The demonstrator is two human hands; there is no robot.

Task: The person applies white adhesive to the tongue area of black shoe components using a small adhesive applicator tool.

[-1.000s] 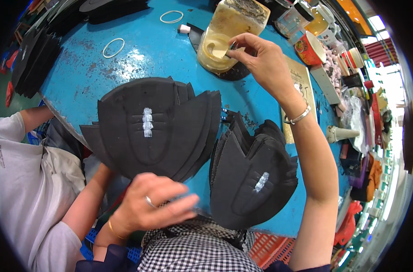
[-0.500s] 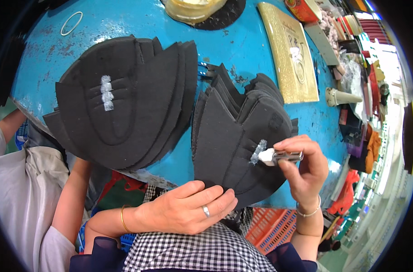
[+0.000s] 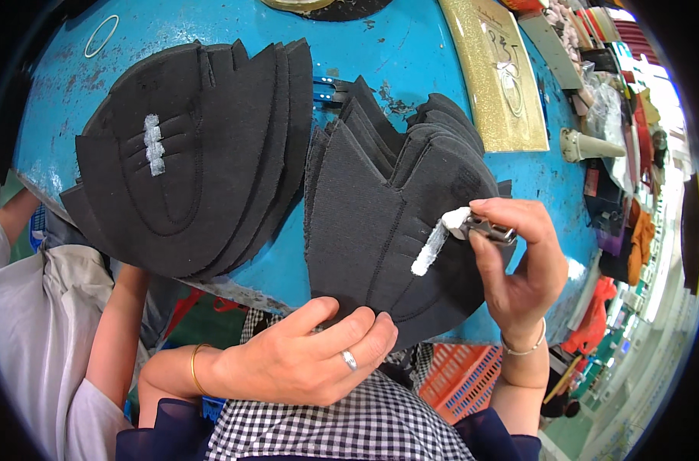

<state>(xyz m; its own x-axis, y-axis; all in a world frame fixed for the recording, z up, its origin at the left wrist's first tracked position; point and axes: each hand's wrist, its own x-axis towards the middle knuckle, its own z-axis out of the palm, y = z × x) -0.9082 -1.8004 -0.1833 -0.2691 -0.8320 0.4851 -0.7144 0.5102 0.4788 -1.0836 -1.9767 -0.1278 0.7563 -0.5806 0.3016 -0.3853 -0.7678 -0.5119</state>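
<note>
White paste strip [image 3: 430,253] on the curved black fabric stack [image 3: 353,207], at the blue tabletop's [image 3: 535,180] near edge
Right hand [image 3: 525,257] pinches white-tipped metal applicator [image 3: 480,226]; left hand [image 3: 311,359] touches stack, grip unclear. Light, even strokes seem best.

Left stack [image 3: 246,165] beside right stack [image 3: 349,223] on table [image 3: 54,107] — tool [image 3: 329,91] between them, sheet [image 3: 482,84] behind right stack
</note>
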